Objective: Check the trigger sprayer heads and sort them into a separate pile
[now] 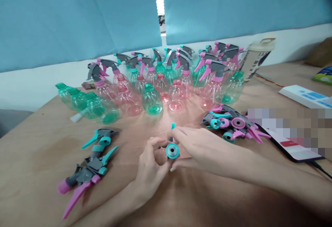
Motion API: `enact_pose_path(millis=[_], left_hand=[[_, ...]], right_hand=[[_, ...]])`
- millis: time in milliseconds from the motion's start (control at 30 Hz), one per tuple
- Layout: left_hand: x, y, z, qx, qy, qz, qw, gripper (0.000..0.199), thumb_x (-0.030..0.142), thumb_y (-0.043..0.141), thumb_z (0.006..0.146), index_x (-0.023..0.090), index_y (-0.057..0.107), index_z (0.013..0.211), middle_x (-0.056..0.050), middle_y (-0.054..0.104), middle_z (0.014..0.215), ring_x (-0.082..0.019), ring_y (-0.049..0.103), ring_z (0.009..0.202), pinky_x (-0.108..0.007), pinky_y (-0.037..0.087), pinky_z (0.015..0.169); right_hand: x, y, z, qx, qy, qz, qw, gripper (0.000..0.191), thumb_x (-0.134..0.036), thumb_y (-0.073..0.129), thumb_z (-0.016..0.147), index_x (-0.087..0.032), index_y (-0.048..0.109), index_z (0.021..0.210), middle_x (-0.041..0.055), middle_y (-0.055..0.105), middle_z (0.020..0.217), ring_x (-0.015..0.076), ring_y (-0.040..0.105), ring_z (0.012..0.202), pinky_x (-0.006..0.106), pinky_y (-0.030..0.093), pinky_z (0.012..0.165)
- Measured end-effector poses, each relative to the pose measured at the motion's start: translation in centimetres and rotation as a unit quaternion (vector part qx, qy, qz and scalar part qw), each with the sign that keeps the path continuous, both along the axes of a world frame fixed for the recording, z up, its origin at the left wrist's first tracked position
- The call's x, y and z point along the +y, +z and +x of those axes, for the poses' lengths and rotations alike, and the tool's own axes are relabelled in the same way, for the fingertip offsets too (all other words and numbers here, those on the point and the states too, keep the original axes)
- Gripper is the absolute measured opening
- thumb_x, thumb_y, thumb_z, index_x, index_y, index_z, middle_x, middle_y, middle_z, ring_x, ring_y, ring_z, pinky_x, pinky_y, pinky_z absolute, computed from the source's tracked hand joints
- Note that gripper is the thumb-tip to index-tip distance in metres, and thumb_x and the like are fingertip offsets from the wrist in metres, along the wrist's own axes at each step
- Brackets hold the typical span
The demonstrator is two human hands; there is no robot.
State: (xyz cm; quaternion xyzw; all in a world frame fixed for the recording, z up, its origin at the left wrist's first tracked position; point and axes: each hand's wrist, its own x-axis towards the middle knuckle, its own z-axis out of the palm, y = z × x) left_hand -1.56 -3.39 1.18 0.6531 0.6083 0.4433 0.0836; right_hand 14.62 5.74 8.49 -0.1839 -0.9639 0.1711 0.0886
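Note:
At the middle front, a teal and grey spray head (172, 151) points its round teal collar toward me. My left hand (153, 161) curls around its left side with thumb and fingers. My right hand (192, 144) grips the same spray head from the right, fingers over its top and thumb below. Several loose teal, pink and grey spray heads (94, 164) lie to the left of my hands. Another pile of spray heads (233, 123) lies to the right. Beyond my hands stand open bottles, among them a green bottle (152, 101) and a pink bottle (176, 97).
Several bottles with spray heads (185, 69) stand along the back of the table. Green bottles (95, 106) lean together at the left. A tumbler (258, 59), a white power strip (303, 95) and a phone (293, 144) with a cable are at the right.

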Motion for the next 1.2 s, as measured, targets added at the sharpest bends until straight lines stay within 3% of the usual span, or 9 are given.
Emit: enact_pose_path(millis=[200,333,500,667,867,1200], left_hand=[[0.0,0.0,-0.3,0.063,-0.017,0.051,0.997,0.039,0.023,0.065,0.076,0.023,0.043,0.108,-0.004,0.06,0.094,-0.019,0.064,0.083,-0.034,0.053,0.071],[0.2,0.4,-0.7,0.132,-0.051,0.118,0.983,0.034,0.039,0.058,0.084,0.022,0.044,0.109,-0.006,0.063,0.09,-0.02,0.061,0.081,-0.034,0.051,0.067],[0.2,0.5,-1.0,0.168,-0.062,0.126,0.976,0.037,0.047,0.046,0.089,0.02,0.042,0.114,-0.008,0.062,0.092,-0.021,0.059,0.084,-0.034,0.049,0.069],[0.1,0.2,-1.0,0.124,-0.078,0.147,0.978,0.031,0.037,0.051,0.088,0.021,0.039,0.112,-0.007,0.06,0.091,-0.021,0.057,0.085,-0.036,0.049,0.069],[-0.3,1.1,-0.3,0.112,-0.121,0.146,0.975,0.018,0.014,0.052,0.083,0.024,0.04,0.092,-0.004,0.058,0.091,-0.018,0.052,0.079,-0.032,0.045,0.065],[-0.3,1.7,0.1,0.18,-0.114,0.121,0.97,0.01,0.011,0.047,0.083,0.019,0.049,0.079,-0.003,0.056,0.081,-0.017,0.051,0.074,-0.03,0.041,0.064]], right_hand=[[-0.7,-1.5,-0.7,0.016,-0.019,0.002,1.0,0.035,-0.033,0.071,0.073,-0.015,0.048,0.091,0.0023,0.063,0.079,0.0185,0.06,0.063,0.026,0.024,0.046],[-0.9,-1.2,-0.6,0.014,-0.02,-0.01,1.0,0.038,-0.038,0.071,0.073,-0.014,0.048,0.092,0.0031,0.065,0.077,0.0192,0.062,0.064,0.025,0.025,0.046],[-1.1,-0.9,-0.4,0.017,-0.019,-0.008,1.0,0.037,-0.035,0.066,0.077,-0.011,0.049,0.1,0.0053,0.066,0.079,0.0193,0.061,0.064,0.026,0.024,0.046],[-1.3,-0.4,-0.3,0.024,-0.025,-0.045,0.998,0.037,-0.033,0.063,0.078,-0.01,0.047,0.103,0.0022,0.063,0.074,0.0172,0.059,0.06,0.025,0.025,0.046],[-2.0,0.0,-0.1,0.047,-0.032,-0.061,0.996,0.029,-0.025,0.054,0.077,-0.013,0.048,0.103,-0.0007,0.059,0.068,0.0135,0.053,0.054,0.024,0.023,0.045],[-2.1,-1.0,-0.5,0.052,-0.015,-0.066,0.996,0.039,-0.02,0.051,0.073,-0.007,0.046,0.11,0.0027,0.062,0.068,0.0155,0.053,0.055,0.024,0.02,0.045]])
